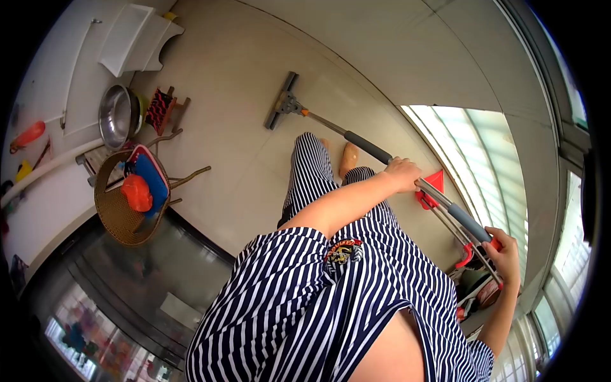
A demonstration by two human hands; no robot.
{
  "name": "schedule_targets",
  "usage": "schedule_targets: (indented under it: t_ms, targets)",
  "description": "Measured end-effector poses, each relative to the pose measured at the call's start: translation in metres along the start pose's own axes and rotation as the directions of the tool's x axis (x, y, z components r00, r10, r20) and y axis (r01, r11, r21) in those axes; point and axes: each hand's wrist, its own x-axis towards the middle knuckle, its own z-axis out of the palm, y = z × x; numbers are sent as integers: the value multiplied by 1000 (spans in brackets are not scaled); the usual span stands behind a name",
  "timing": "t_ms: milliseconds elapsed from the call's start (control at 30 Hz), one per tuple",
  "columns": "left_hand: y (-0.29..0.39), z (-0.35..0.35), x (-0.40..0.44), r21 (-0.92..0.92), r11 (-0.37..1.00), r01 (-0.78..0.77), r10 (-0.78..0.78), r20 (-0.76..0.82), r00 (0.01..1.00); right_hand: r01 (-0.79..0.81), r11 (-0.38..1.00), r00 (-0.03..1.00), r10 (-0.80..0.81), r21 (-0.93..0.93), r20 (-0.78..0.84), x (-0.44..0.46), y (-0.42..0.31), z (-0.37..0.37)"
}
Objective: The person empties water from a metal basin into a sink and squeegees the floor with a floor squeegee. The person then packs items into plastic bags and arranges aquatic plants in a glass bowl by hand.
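Note:
My left hand (pixel 402 175) is closed around the middle of a mop's pole, just beyond a dark grey foam grip. My right hand (pixel 506 251) is wrapped on the upper end of the same mop (pixel 328 123), by a lighter grey grip. The pole slants across in front of my striped clothes. Its narrow grey head (pixel 282 102) rests on the tiled floor (pixel 229 83), beyond my feet. Behind the pole stands a red dustpan (pixel 433 189) with a long handle, close to my left hand.
A wicker chair (pixel 118 219) at the left holds a blue cushion and an orange-red bag (pixel 137 193). Beyond it are a metal basin (pixel 116 114), a small folding stool (pixel 160 111) and a white stool (pixel 137 41). A wall with a bright glass panel (pixel 474 146) runs along the right.

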Motion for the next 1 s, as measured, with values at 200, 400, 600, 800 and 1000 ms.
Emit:
schedule_targets:
  t_ms: [200,400,600,800,1000]
  targets:
    - [-104,-51,-36,-68,982,174,-185,-210,960,-57,997,998,57,60,-3,57,-89,56]
    - [-203,-165,-109,123,908,400,-372,-202,906,138,987,986,-145,86,83,108,-215,91]
    - [-170,-270,-157,-27,965,259,-235,-520,821,421,882,907,-405,-212,117,121,-337,-39]
    - [-177,-370,-240,-217,917,334,-392,-644,657,544,831,838,-535,-116,107,154,-509,-94]
    - [-217,-400,-311,-469,827,310,-554,-772,311,836,492,525,-846,241,-92,196,-669,-45]
